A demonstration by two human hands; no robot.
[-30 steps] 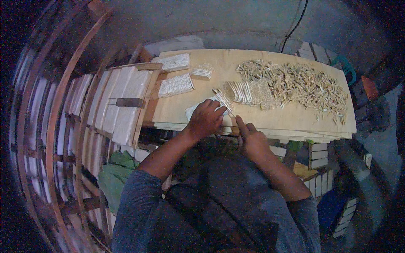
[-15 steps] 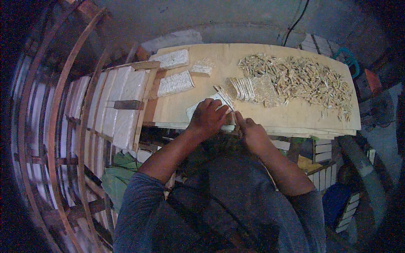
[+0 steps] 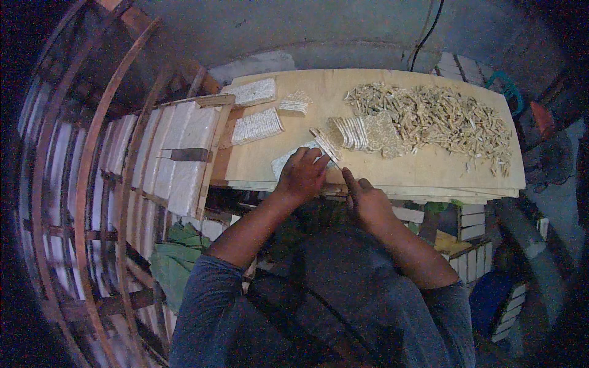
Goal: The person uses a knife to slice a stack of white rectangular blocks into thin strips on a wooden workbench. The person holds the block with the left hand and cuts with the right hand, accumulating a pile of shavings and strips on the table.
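Note:
My left hand rests with curled fingers on a pale flat slab on a plywood board, near its front edge. My right hand grips a knife, its forefinger stretched along it, with the thin blade angled at the slab beside my left fingers. Narrow cut strips lie just beyond the blade. To their right is a fanned row of sliced, textured strips, touching a broad pile of small tan pieces. My left fingertips are partly hidden.
Pale textured pads and a smaller piece lie at the board's left. A wooden rack of wrapped white slabs and a tool stands left, above green cloth. A dark cable hangs by the back wall.
The view has shifted slightly. Both hands stay in nearly the same places on the slab and knife, with only small finger and blade movements.

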